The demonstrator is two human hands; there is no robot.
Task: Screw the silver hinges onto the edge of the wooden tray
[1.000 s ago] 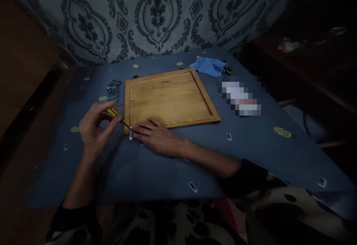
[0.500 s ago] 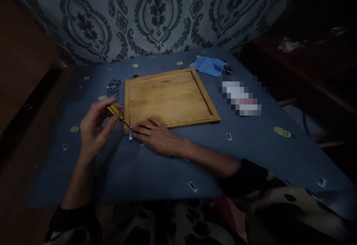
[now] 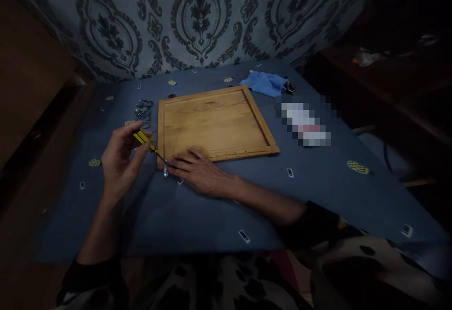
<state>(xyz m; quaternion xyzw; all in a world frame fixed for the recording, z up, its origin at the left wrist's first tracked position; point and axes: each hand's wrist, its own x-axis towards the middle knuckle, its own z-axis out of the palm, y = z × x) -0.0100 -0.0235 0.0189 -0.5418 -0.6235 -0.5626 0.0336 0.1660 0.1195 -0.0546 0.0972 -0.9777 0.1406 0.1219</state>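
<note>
head view: writing first. small white tags with dark letters are printed on the blue tablecloth (image 3: 268, 211), along with yellow oval motifs; the lettering (tiny, dim) can't be read for sure. a pixelated item (image 3: 304, 124), pale with a reddish patch, sits right of the board, any label on it blurred out.

wooden board (image 3: 212, 124): yellow-brown, visible grain, raised frame round a recessed panel, row of small dark dots along the near edge. lies flat mid-table.

left hand (image 3: 120, 164) is closed on the yellow-and-black handle of a screwdriver (image 3: 144, 139), fingers pinching it, dark shaft slanting down to a small silvery metal piece (image 3: 165, 170) at the board's near left corner. right hand (image 3: 201, 174) lies over the near edge, fingers stretched toward that piece (can't tell whether they grip it).

more metal pieces (image 3: 143, 110) in a cluster left of the board. crumpled blue cloth (image 3: 264, 83) near the far right corner.
</note>
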